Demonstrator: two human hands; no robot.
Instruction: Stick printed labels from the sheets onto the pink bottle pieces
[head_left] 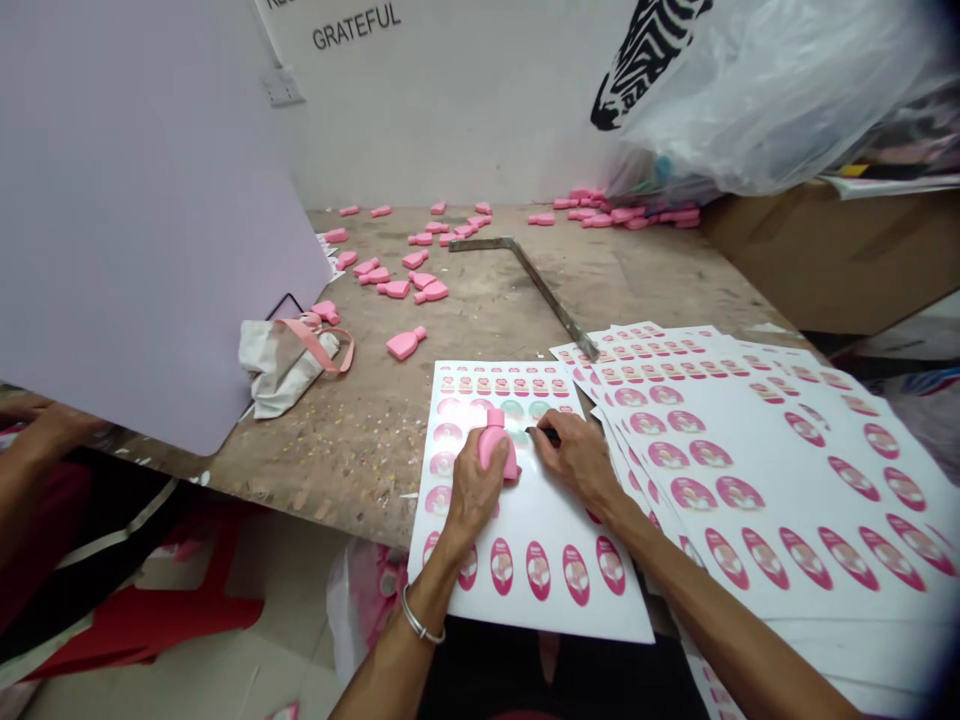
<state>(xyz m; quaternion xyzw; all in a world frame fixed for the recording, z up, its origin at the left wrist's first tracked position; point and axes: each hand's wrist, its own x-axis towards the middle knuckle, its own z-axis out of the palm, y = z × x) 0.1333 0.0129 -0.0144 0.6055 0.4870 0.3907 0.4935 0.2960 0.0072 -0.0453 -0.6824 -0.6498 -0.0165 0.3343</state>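
Observation:
My left hand (477,482) is closed around a small pink toy bottle (494,436), its neck pointing away from me. Close by on the right, my right hand (576,458) pinches a small dark pointed tool (545,434), whose exact kind is not clear. Both hands rest over a sticker sheet (555,620) printed with pink round, oval and label-shaped stickers. A few spots near the tool's tip look pale green. Part of the sheet is hidden under my hands and the bottle.
More sticker sheets (795,500) overlap on the right. A bent metal bar (547,292) lies across the wooden table (630,280). Several pink bottles (406,343) are scattered toward the wall. At left stand a white pouch (281,365), a large pale panel (142,200) and another person's arm (45,440).

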